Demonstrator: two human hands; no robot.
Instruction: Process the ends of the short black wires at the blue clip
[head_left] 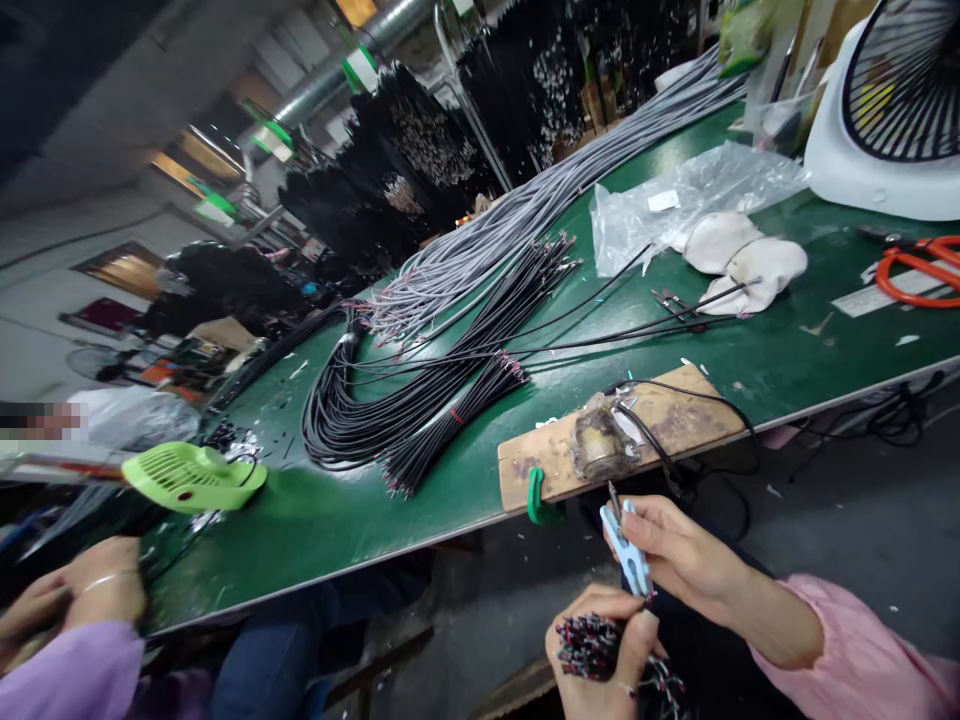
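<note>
My left hand is closed round a bundle of thin black wires with stripped red and white ends, held low in front of the bench edge. Just above it, my right hand, in a pink sleeve, grips a light-blue-handled tool with a thin dark tip pointing up. The tool's lower end meets the wire ends. Directly beyond the hands, a worn wooden board carries a dark crusted lump and is held to the green bench by a green clamp.
Coils of black cable and long grey cable bundles cover the bench. A plastic bag, white cloth pieces, orange scissors and a white fan lie right. A co-worker's hands and a green fan are left.
</note>
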